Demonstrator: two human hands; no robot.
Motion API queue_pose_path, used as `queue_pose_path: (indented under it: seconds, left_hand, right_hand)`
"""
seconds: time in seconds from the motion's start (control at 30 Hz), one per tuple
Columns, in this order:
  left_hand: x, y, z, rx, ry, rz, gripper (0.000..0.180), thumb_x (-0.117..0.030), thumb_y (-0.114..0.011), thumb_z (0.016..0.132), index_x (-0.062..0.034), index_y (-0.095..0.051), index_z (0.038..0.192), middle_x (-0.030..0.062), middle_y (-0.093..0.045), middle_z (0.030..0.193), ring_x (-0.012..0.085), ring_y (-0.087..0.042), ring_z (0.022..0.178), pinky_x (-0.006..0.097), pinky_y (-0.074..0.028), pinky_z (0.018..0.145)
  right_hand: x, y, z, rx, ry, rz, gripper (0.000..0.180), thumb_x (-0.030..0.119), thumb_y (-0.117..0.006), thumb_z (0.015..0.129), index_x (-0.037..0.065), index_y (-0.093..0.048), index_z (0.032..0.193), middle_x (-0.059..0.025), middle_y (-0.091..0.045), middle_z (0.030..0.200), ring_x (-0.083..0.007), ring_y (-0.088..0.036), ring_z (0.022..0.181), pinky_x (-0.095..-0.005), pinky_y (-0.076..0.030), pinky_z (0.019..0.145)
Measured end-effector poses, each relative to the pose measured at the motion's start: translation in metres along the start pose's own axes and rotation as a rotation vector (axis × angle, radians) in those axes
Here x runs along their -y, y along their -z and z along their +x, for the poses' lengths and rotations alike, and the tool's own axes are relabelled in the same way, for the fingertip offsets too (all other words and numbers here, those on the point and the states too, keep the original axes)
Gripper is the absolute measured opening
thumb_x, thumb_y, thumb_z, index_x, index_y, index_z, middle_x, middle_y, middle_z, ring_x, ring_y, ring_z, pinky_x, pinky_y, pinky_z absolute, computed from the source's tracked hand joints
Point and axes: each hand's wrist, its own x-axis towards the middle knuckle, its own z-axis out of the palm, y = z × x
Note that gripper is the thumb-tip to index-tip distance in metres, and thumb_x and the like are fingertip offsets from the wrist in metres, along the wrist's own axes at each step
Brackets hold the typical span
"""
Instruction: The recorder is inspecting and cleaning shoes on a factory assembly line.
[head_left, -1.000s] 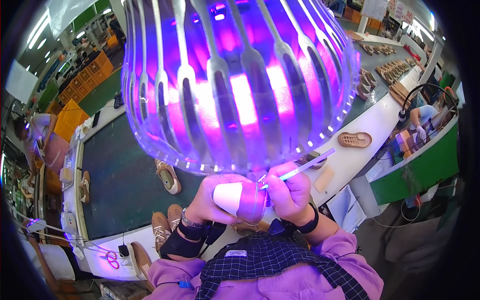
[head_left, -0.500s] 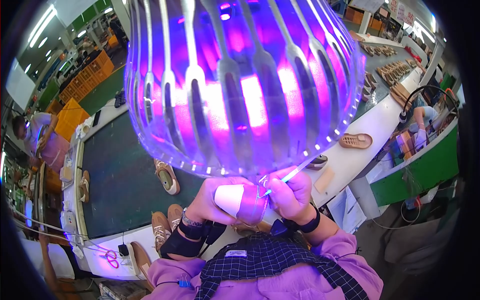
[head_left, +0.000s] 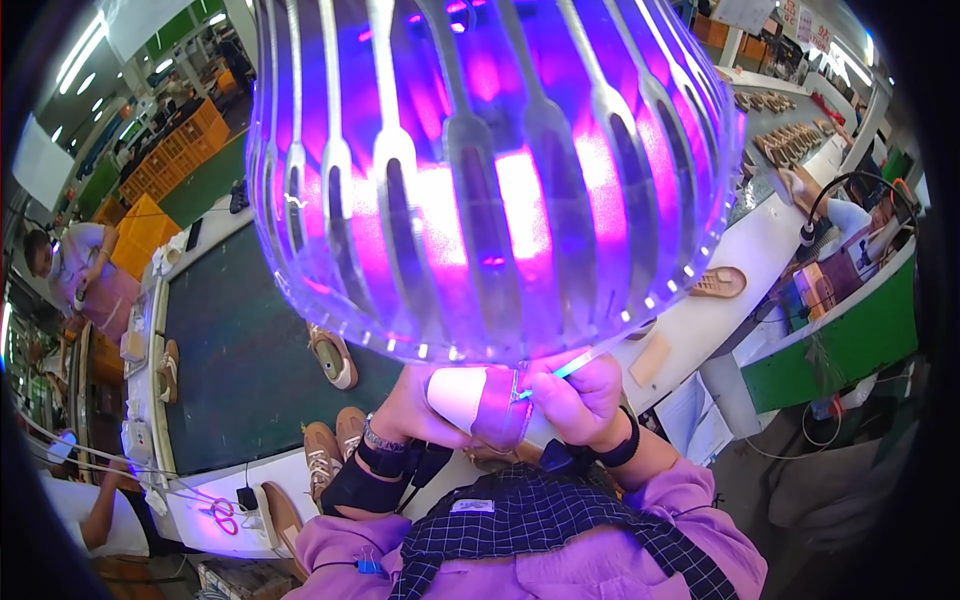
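Note:
Under the violet light my left hand grips a shoe, its heel or toe cap whitish and its side tinted purple. A slim white pen-like stick is pinched in my right hand. Its narrow tip touches the shoe's upper, close to a seam. The lamp hides the far fingers of both hands in part. Just beyond them hangs a caged lamp with metal slats and a clear rim, glowing violet and pink.
A dark green conveyor belt runs at the left with a sneaker on it. Tan shoes stand by my left forearm, near red-handled scissors. A shoe sole lies on the right white ledge. Other people work at both sides.
The pen-like stick's tip has shifted slightly left along the shoe. The lamp covers a little more of the view. A person at the right now reaches an arm toward the shoes on the line.

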Motion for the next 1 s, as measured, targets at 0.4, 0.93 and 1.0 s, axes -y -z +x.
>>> queue_pose_path:
  seconds: [0.4,0.93,1.0]
  left_hand:
    - [0.003,0.001,-0.003,0.006,-0.002,0.008,0.061,-0.021,-0.086,0.048,0.0002,-0.064,0.100,0.0112,-0.066,0.100,0.0204,-0.061,0.090,0.032,-0.045,0.080]
    - [-0.017,0.015,-0.019,0.029,-0.206,0.355,0.063,-0.018,-0.078,0.043,-0.0038,-0.065,0.104,0.0086,-0.065,0.099,0.0241,-0.059,0.089,0.034,-0.046,0.081]
    - [-0.022,0.019,-0.029,0.037,-0.244,0.482,0.065,-0.018,-0.077,0.043,-0.0035,-0.064,0.105,0.0088,-0.064,0.098,0.0260,-0.059,0.089,0.036,-0.046,0.082]
  right_hand:
    - [0.004,-0.005,0.000,-0.084,-0.360,0.216,0.008,0.006,-0.049,0.092,0.001,-0.054,0.088,-0.0019,-0.056,0.071,-0.0038,-0.051,0.054,-0.0196,-0.041,0.048]
    - [-0.017,0.009,-0.010,-0.159,-0.428,0.641,0.016,0.015,-0.049,0.092,0.001,-0.056,0.097,-0.0086,-0.060,0.066,-0.0141,-0.061,0.053,-0.0222,-0.046,0.042]
    - [-0.030,0.005,-0.024,-0.240,-0.765,0.468,0.023,0.022,-0.049,0.094,0.001,-0.055,0.102,-0.0118,-0.063,0.081,-0.0177,-0.065,0.068,-0.0263,-0.053,0.054]
